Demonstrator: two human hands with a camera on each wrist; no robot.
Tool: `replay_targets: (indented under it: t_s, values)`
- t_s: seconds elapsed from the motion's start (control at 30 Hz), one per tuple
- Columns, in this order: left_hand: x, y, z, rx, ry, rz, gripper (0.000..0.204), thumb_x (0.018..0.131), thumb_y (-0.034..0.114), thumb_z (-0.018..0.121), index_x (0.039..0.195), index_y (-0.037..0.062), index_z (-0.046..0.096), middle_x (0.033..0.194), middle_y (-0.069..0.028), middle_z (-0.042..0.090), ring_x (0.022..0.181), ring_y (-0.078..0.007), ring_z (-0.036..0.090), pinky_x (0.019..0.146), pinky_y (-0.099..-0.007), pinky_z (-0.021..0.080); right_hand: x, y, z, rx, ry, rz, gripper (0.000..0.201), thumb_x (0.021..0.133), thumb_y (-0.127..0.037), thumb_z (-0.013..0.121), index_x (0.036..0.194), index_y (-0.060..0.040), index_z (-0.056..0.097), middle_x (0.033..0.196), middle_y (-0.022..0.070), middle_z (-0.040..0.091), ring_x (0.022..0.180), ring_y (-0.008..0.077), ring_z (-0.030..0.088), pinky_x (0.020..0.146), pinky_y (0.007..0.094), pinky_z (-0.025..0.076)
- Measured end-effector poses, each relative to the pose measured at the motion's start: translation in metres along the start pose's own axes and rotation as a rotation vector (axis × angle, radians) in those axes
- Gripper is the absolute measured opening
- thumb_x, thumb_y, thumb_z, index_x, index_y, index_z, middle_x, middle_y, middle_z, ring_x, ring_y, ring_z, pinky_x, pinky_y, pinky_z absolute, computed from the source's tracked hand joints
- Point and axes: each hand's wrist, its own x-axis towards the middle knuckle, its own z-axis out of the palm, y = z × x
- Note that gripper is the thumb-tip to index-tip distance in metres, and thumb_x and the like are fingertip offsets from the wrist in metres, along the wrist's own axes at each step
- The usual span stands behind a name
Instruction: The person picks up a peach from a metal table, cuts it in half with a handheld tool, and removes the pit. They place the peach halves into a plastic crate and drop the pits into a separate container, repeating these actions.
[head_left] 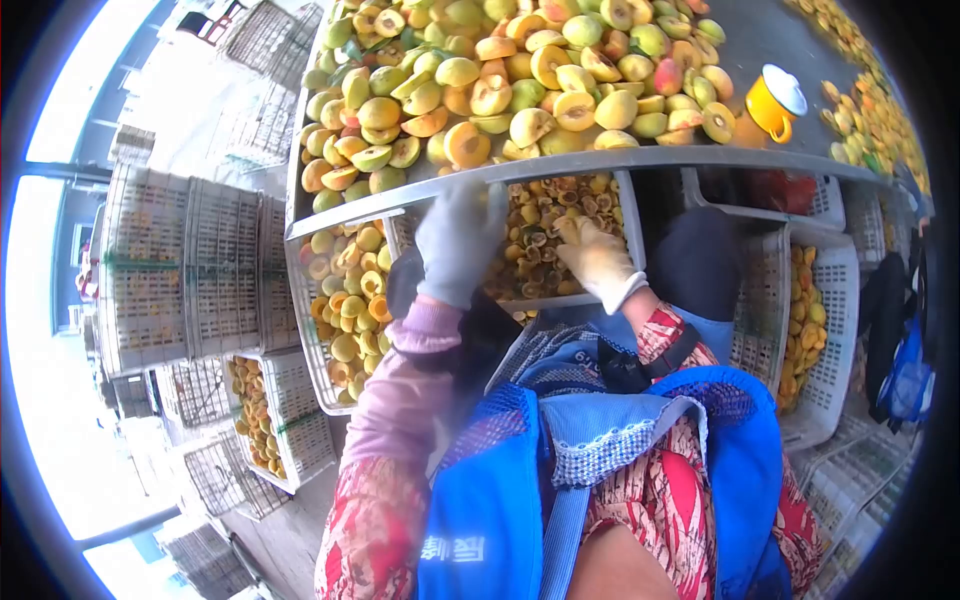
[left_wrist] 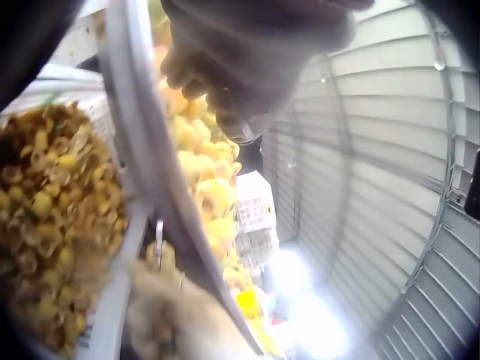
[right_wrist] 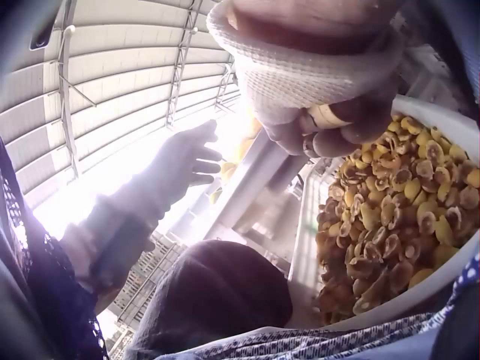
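My gloved left hand (head_left: 460, 240) is raised at the metal table's near edge, blurred, its fingers spread in the right wrist view and nothing seen in them. Beyond it lies a heap of yellow-green stone fruit (head_left: 490, 95), many cut in half. My gloved right hand (head_left: 600, 262) is over a crate of small, hollowed fruit pieces (head_left: 535, 215) between my knees. Its fingers curl round a small knife, whose thin blade (left_wrist: 159, 238) stands up from the glove in the left wrist view. A tan piece (right_wrist: 326, 116) shows between those fingers; the glove covers much of it.
A yellow mug (head_left: 770, 105) with a white lid stands on the table (head_left: 745, 60). Left of my legs is a crate of fruit halves (head_left: 350, 310); another fruit crate (head_left: 830, 330) is on the right. Stacked plastic crates (head_left: 185, 265) rise at the far left.
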Motion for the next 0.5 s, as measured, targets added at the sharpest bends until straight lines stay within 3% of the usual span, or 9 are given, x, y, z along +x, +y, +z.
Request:
replay_targets:
  t_s: [0.03, 0.07, 0.13, 0.17, 0.23, 0.3, 0.4, 0.47, 0.5]
  values:
    - [0.017, -0.009, 0.001, 0.085, 0.236, 0.081, 0.028, 0.085, 0.029, 0.067, 0.105, 0.0094, 0.064, 0.082, -0.0128, 0.064, 0.070, -0.0319, 0.062, 0.064, -0.0398, 0.051, 0.002, 0.003, 0.004, 0.141, 0.052, 0.032, 0.035, 0.085, -0.025, 0.061, 0.112, -0.0025, 0.059, 0.110, 0.0235, 0.060, 0.097, 0.0398, 0.061, 0.081, 0.0434, 0.048]
    - [0.037, -0.016, -0.001, 0.242, 0.332, 0.112, 0.035, 0.085, 0.036, 0.065, 0.109, 0.0102, 0.061, 0.085, -0.0134, 0.064, 0.074, -0.0352, 0.062, 0.069, -0.0450, 0.050, 0.003, 0.007, 0.007, 0.283, 0.108, 0.057, 0.033, 0.085, -0.024, 0.061, 0.109, -0.0017, 0.059, 0.103, 0.0240, 0.063, 0.095, 0.0401, 0.061, 0.079, 0.0434, 0.048]
    - [0.074, -0.033, 0.005, 0.193, -0.083, -0.204, 0.049, 0.081, 0.045, 0.065, 0.116, 0.0107, 0.057, 0.094, -0.0202, 0.064, 0.095, -0.0381, 0.063, 0.079, -0.0467, 0.050, 0.002, -0.012, -0.004, 0.455, 0.019, 0.201, 0.028, 0.084, -0.022, 0.061, 0.106, -0.0038, 0.060, 0.098, 0.0195, 0.062, 0.085, 0.0339, 0.062, 0.073, 0.0406, 0.049]
    - [0.088, -0.041, 0.012, 0.144, -0.253, -0.263, 0.049, 0.079, 0.044, 0.065, 0.115, 0.0119, 0.057, 0.100, -0.0209, 0.063, 0.099, -0.0383, 0.062, 0.083, -0.0460, 0.050, 0.001, -0.026, -0.011, 0.526, -0.058, 0.321, 0.026, 0.084, -0.020, 0.061, 0.105, -0.0049, 0.060, 0.095, 0.0173, 0.062, 0.080, 0.0308, 0.062, 0.069, 0.0392, 0.049]
    - [0.095, -0.046, 0.032, 0.154, -0.178, -0.248, 0.046, 0.077, 0.038, 0.068, 0.114, 0.0117, 0.058, 0.105, -0.0192, 0.062, 0.100, -0.0375, 0.062, 0.084, -0.0445, 0.050, 0.003, -0.039, -0.018, 0.604, -0.091, 0.413, 0.021, 0.084, -0.017, 0.060, 0.103, -0.0070, 0.061, 0.090, 0.0128, 0.061, 0.071, 0.0245, 0.063, 0.062, 0.0364, 0.050]
    - [0.095, -0.041, 0.035, 0.117, -0.152, -0.265, 0.044, 0.075, 0.031, 0.071, 0.112, 0.0112, 0.058, 0.108, -0.0188, 0.060, 0.098, -0.0369, 0.063, 0.083, -0.0437, 0.051, 0.013, -0.027, -0.007, 0.611, 0.099, 0.209, 0.033, 0.085, -0.021, 0.060, 0.113, -0.0036, 0.056, 0.086, 0.0073, 0.062, 0.064, 0.0172, 0.059, 0.059, 0.0299, 0.048]
    - [0.076, -0.042, 0.028, -0.102, 0.042, -0.177, 0.041, 0.073, 0.022, 0.075, 0.109, 0.0102, 0.058, 0.103, -0.0183, 0.060, 0.095, -0.0368, 0.063, 0.080, -0.0423, 0.051, 0.022, -0.044, -0.019, 0.923, 0.192, 0.117, 0.032, 0.090, -0.021, 0.059, 0.116, -0.0028, 0.056, 0.095, 0.0043, 0.063, 0.071, 0.0134, 0.058, 0.065, 0.0268, 0.048]
    - [0.051, -0.028, 0.011, -0.236, 0.178, -0.082, 0.044, 0.071, 0.020, 0.077, 0.109, 0.0064, 0.058, 0.102, -0.0176, 0.060, 0.093, -0.0344, 0.062, 0.081, -0.0394, 0.050, 0.033, -0.046, -0.022, 0.964, 0.316, -0.014, 0.030, 0.092, -0.019, 0.058, 0.117, -0.0018, 0.056, 0.098, 0.0023, 0.062, 0.080, 0.0107, 0.057, 0.073, 0.0255, 0.047]
    - [0.036, -0.023, 0.015, -0.479, 0.156, -0.096, 0.043, 0.073, 0.020, 0.075, 0.110, 0.0056, 0.058, 0.102, -0.0159, 0.061, 0.093, -0.0317, 0.062, 0.081, -0.0378, 0.050, 0.039, -0.050, -0.023, 0.988, 0.370, -0.093, 0.029, 0.094, -0.018, 0.057, 0.117, -0.0013, 0.056, 0.100, 0.0013, 0.062, 0.084, 0.0093, 0.056, 0.076, 0.0249, 0.047]
